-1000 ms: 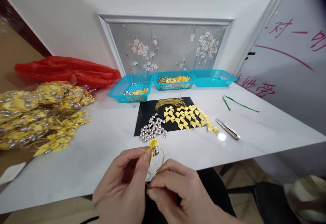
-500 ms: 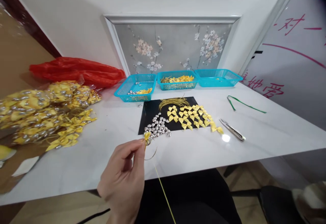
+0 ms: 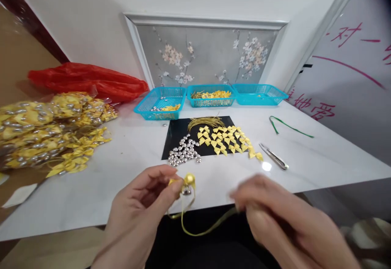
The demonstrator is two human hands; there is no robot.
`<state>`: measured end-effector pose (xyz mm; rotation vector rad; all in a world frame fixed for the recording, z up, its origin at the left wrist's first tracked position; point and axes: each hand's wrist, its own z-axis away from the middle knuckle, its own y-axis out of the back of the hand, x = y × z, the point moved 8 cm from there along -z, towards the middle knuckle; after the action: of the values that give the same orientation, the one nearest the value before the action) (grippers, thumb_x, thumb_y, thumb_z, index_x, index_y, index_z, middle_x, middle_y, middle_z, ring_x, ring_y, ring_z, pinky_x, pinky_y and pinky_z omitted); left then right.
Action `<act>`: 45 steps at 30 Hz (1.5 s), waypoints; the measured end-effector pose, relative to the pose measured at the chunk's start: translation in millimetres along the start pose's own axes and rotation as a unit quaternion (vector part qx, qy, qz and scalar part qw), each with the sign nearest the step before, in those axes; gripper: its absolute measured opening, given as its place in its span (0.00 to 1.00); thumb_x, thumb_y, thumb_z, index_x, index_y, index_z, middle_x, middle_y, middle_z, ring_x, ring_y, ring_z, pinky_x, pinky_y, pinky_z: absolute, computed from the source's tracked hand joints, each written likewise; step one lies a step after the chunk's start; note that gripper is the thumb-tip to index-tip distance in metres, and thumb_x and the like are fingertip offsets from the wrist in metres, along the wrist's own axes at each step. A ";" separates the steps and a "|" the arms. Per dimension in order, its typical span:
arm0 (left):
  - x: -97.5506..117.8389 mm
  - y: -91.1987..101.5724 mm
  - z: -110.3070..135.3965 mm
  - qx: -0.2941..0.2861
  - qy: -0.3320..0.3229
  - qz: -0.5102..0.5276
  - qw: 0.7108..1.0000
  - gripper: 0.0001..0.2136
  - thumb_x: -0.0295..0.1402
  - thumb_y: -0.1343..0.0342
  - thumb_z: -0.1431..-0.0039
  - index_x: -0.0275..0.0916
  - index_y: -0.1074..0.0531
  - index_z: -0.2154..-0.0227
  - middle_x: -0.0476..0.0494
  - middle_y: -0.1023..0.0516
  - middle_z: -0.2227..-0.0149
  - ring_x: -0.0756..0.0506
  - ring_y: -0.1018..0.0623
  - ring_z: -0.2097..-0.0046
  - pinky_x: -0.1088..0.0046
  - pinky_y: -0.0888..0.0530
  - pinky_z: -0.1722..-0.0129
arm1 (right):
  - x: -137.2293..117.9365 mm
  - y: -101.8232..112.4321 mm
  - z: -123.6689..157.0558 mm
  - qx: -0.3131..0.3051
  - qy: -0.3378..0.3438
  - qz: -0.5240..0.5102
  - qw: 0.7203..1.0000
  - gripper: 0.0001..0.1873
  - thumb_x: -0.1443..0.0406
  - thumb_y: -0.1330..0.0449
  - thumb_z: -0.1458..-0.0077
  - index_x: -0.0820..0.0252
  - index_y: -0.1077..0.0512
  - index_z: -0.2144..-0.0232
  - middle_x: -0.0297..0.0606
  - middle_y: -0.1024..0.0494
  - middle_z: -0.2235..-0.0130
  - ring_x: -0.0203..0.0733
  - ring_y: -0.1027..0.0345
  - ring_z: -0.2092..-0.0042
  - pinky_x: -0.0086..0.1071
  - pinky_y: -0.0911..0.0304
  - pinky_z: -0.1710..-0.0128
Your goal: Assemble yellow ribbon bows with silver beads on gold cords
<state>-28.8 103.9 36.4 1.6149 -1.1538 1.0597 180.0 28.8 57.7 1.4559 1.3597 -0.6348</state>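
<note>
Between the thumb and fingers of my left hand [image 3: 143,210] is a yellow ribbon bow [image 3: 190,178], with a silver bell [image 3: 186,190] just under it. A thin yellow-gold ribbon [image 3: 203,233] hangs from the bow in a loop and runs across to my right hand [image 3: 282,216]. That hand is blurred, its fingers pinched on the ribbon's end. Beyond my hands, several silver bells [image 3: 184,151] lie partly on a black mat [image 3: 214,151]. Rows of small yellow bows [image 3: 229,138] and a bundle of gold cords [image 3: 205,123] lie there too.
Blue baskets [image 3: 161,116] stand along the wall, two of them holding yellow and silver pieces. Small snips [image 3: 274,157] and a green ribbon [image 3: 291,127] lie at right. Bagged bow ornaments [image 3: 39,132] and a red bag [image 3: 88,82] fill the left side.
My right hand has come into view at the right, pulling on the ribbon's end. The bow in my left hand has shifted slightly right and nearer, and the ribbon now curves between both hands.
</note>
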 end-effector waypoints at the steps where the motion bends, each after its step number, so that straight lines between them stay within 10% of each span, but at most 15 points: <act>1: 0.1 -6.7 1.7 -0.040 0.029 0.020 0.999 0.07 0.34 0.28 0.54 0.45 0.16 0.70 0.47 0.14 0.73 0.47 0.16 0.74 0.81 0.20 0.76 | 3.0 10.1 -6.6 0.063 -0.004 0.010 0.998 0.11 0.65 0.44 0.31 0.50 0.28 0.49 0.33 0.27 0.63 0.35 0.34 0.71 0.30 0.33 0.70; 9: 19.3 -18.5 9.5 -0.067 -0.011 0.036 0.997 0.09 0.29 0.29 0.57 0.49 0.14 0.70 0.47 0.14 0.77 0.45 0.15 0.77 0.83 0.20 0.77 | 14.4 -14.1 -40.7 -0.039 -0.049 0.054 0.997 0.04 0.68 0.38 0.37 0.58 0.25 0.66 0.33 0.26 0.65 0.32 0.33 0.69 0.26 0.37 0.70; 19: 1.3 2.3 21.7 -0.095 -0.031 -0.092 0.991 0.11 0.46 0.37 0.39 0.52 0.17 0.57 0.45 0.12 0.60 0.39 0.12 0.60 0.75 0.14 0.66 | 9.8 -6.0 -42.9 -0.014 -0.009 0.065 0.998 0.08 0.73 0.42 0.37 0.58 0.27 0.67 0.32 0.25 0.66 0.32 0.33 0.67 0.26 0.39 0.69; 29: -7.2 -9.7 26.5 -0.106 0.023 -0.017 0.994 0.14 0.41 0.30 0.47 0.51 0.18 0.57 0.43 0.12 0.63 0.37 0.11 0.64 0.73 0.14 0.69 | 17.5 -9.9 -41.4 0.006 -0.031 0.046 0.998 0.06 0.73 0.42 0.41 0.58 0.28 0.69 0.31 0.29 0.69 0.31 0.37 0.72 0.26 0.42 0.75; 45: 25.7 -26.2 23.2 -0.183 -0.109 -0.108 0.971 0.05 0.37 0.40 0.37 0.52 0.19 0.63 0.50 0.15 0.69 0.46 0.16 0.71 0.81 0.19 0.75 | 22.3 -11.2 -37.4 0.030 -0.061 -0.003 0.998 0.07 0.73 0.42 0.43 0.58 0.33 0.72 0.25 0.36 0.75 0.29 0.43 0.76 0.25 0.47 0.78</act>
<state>5.4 81.1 50.3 1.5404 -1.2013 0.5016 165.2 70.1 48.0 1.4377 1.2590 -0.7617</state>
